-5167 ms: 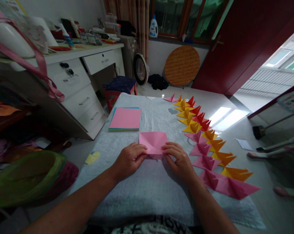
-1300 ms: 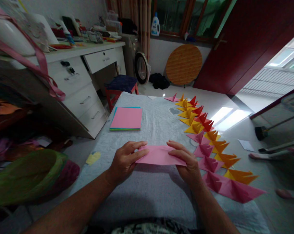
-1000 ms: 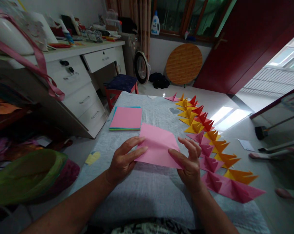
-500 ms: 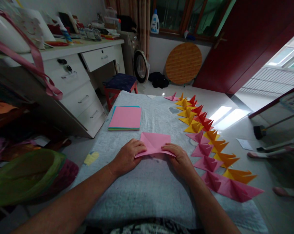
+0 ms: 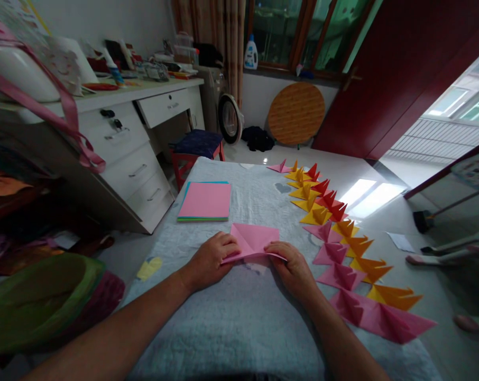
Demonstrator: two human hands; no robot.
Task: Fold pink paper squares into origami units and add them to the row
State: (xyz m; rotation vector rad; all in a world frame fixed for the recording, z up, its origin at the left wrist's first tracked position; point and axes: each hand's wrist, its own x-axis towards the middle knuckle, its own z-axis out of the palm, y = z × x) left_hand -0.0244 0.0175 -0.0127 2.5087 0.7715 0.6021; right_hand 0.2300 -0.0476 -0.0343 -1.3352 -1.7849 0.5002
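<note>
Between my two hands is a sheet of pink origami paper, creased and with its near edge lifted off the cloth. My left hand grips its left near corner, fingers on top and thumb hidden below. The right near corner is pinched by my right hand in the same way. Beyond my left hand lies a square stack of coloured paper, pink on top with blue and green edges showing. To the right stand rows of folded paper pieces with points, several pink, several yellow and several red.
A pale blue cloth covers the table. At the left are a green-lined bin and a white desk. A stool stands beyond the table, near a washing machine with its round door swung out.
The view has tilted slightly up, so everything sits a little lower in the picture. Both hands keep their hold on the pink paper, which looks nearly the same.
</note>
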